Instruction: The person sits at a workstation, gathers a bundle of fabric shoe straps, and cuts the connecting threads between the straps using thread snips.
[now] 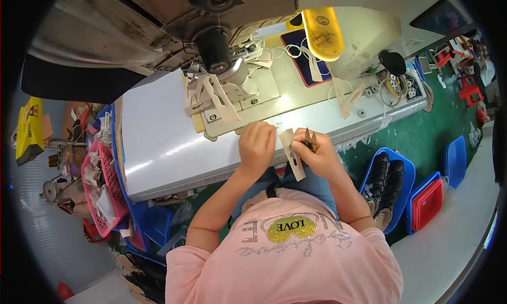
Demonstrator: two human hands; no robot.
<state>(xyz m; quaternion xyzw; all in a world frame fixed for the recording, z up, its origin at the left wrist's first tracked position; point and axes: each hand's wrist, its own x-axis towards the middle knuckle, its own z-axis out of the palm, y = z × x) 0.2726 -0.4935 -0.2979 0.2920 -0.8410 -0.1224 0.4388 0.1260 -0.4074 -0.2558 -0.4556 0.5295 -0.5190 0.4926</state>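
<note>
My right hand (318, 153) is closed around a pair of small pointed thread snips (310, 138), blades up. It also pinches a beige shoe-upper piece (288, 140) with a cut-out slot, hanging toward my lap. Just left of that piece, my left hand (257, 148) is curled with fingertips together. Whatever it may hold is too small or hidden to make out. Both hands are over the front edge of the white sewing table (158, 151). More beige pieces (217, 101) lie in a pile by the sewing machine's presser area (232, 74).
The sewing machine head (214, 45) hangs close above the table. A yellow tray (323, 35) and a blue pad (301, 56) lie behind. Bobbins (369, 90) sit at the right. A pink basket (108, 182) stands left; a blue bin of black shoes (404, 185) stands right.
</note>
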